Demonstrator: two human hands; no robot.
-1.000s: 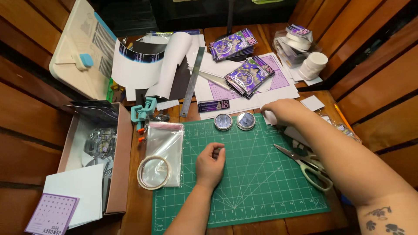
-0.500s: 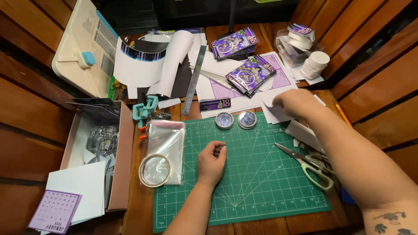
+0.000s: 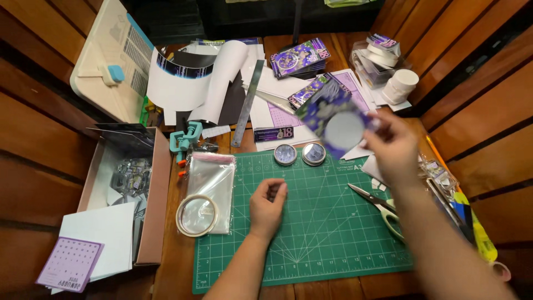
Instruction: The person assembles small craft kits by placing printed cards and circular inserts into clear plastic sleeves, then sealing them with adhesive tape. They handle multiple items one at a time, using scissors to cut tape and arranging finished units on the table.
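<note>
— Since the earlier frame, right hand (image 3: 395,150) has lifted a purple card (image 3: 336,123) above the mat (image 3: 333,233), fingers pinching its edge.
— And the left hand (image 3: 266,206)?
— Resting loosely curled on the mat, holding nothing.

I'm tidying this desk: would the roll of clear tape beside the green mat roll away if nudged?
Probably not: the tape roll lies flat on the clear plastic bags, so it would likely slide on the slick film. It looks thin and light. Stood on edge, it could roll.
</note>
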